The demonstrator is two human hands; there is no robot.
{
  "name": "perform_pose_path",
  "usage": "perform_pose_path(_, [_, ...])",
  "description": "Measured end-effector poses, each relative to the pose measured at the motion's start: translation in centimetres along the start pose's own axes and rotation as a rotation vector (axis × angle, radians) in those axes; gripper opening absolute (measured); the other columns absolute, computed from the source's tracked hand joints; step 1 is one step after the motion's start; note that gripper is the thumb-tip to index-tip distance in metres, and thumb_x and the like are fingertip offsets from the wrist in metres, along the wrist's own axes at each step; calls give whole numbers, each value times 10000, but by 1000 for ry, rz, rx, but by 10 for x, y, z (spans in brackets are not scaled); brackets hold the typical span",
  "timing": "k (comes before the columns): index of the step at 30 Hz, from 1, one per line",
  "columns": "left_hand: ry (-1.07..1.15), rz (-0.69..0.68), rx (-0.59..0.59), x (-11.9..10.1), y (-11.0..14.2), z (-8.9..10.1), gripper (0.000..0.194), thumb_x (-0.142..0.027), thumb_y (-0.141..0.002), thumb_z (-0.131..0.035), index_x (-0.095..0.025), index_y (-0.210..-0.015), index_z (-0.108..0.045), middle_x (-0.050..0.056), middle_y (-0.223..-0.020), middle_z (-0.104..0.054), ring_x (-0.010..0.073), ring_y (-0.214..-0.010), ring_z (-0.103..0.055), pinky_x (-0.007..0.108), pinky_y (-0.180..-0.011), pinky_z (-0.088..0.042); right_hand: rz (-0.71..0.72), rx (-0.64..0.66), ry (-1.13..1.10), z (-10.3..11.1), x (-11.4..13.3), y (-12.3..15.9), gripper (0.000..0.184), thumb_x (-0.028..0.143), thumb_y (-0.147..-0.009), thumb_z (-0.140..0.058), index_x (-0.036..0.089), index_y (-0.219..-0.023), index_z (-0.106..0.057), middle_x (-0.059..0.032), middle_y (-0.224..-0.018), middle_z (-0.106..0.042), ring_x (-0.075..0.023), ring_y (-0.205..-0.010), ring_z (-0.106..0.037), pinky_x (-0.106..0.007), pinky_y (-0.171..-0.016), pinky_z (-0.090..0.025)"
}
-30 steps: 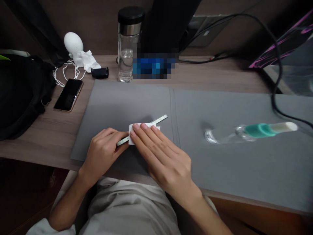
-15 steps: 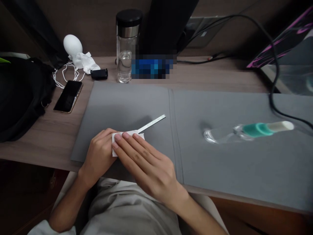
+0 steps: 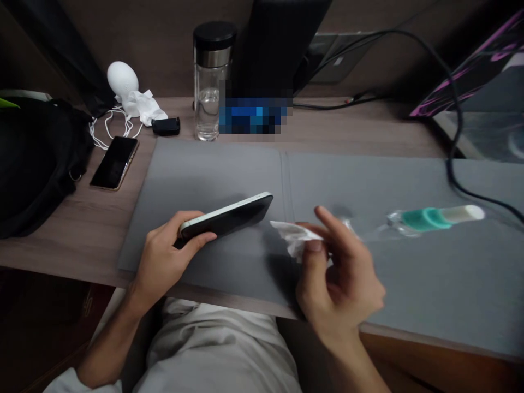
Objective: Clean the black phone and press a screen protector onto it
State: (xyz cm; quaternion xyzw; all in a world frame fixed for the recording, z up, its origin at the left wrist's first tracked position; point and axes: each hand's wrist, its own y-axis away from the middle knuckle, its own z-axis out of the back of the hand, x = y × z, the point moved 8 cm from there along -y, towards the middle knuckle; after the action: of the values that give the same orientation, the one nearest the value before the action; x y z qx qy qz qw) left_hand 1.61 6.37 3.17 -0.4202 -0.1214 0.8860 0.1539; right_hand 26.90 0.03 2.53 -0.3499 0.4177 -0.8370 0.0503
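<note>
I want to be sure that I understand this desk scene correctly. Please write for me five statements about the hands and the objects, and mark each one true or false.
1. The left hand holds a raised phone. True.
2. The right hand holds a white tissue. True.
3. The white tissue is pressed against the raised phone. False: they are apart.
4. The second phone lies on the grey mat. False: it lies on the wooden desktop, left of the mat.
5. The lid of the glass bottle is white. False: it is black.
</note>
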Motion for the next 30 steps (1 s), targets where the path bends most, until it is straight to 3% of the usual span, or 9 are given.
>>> perform_pose_path(3, [153,116,63,12,1,-6,272,-432,-1001,-818,-252,-1171,-706,-52,-834,-763,122,-680,-743,184,-595,-565,145,-8,-15,-1,14,2,646,9,-990,-649,291,-1571,-624,-29,-1130,-863,-218,-966,-822,-349,-856,-643])
perform_pose_path(6, [267,194,165,22,4,-17,330,-395,-1042,-766,-277,-1326,-647,-31,-837,-762,153,-704,-756,215,-600,-585,152,18,-8,-3,16,-1,624,-5,-966,-656,278,-1522,-651,-52,-1211,-854,-249,-1047,-821,-382,-885,-642])
perform_pose_path(9, [209,227,197,27,7,-21,346,-433,-1088,-692,-304,-1400,-619,19,-1015,-793,173,-791,-766,246,-634,-593,180,90,44,-9,21,-6,596,-11,-962,-658,268,-1488,-663,-61,-1252,-845,-244,-1112,-820,-365,-936,-629])
perform_pose_path(11, [95,192,189,24,6,-18,402,-493,-1084,-686,-319,-1440,-614,63,-1268,-766,205,-986,-774,287,-768,-621,199,130,64,-13,23,-7,581,5,-979,-642,268,-1496,-655,-71,-1265,-842,-248,-1137,-821,-367,-963,-623])
perform_pose_path(13, [-9,121,202,17,5,-18,579,-561,-1037,-735,-331,-1539,-559,93,-1429,-693,260,-1211,-717,369,-973,-612,204,165,66,-17,23,-8,570,21,-994,-623,265,-1509,-648,-78,-1283,-836,-253,-1168,-816,-367,-983,-618])
perform_pose_path(16, [-121,18,248,8,5,-22,907,-611,-952,-817,-349,-1701,-377,115,-1528,-604,319,-1398,-580,500,-1193,-493,214,220,71,-22,22,-6,566,18,-1001,-604,256,-1513,-642,-76,-1312,-827,-246,-1221,-799,-351,-1012,-605])
perform_pose_path(18, [-180,-14,264,7,5,-25,978,-585,-953,-826,-366,-1744,-295,117,-1567,-557,329,-1432,-531,531,-1234,-441,232,259,82,-25,22,-4,572,5,-1002,-601,241,-1522,-627,-81,-1326,-822,-240,-1238,-792,-348,-1032,-596])
perform_pose_path(25, [-228,-106,299,6,5,-28,870,-515,-1004,-788,-348,-1728,-336,117,-1537,-585,315,-1419,-558,499,-1210,-447,328,384,102,-37,26,2,688,-21,-1001,-577,186,-1653,-506,-99,-1431,-769,-236,-1355,-727,-383,-1171,-576])
perform_pose_path(30, [-220,-129,382,3,4,-21,754,-464,-1017,-788,-368,-1675,-435,93,-1554,-627,306,-1449,-569,487,-1201,-458,403,519,134,-42,33,11,717,103,-1055,-620,145,-1729,-378,-151,-1578,-651,-284,-1470,-636,-495,-1260,-543])
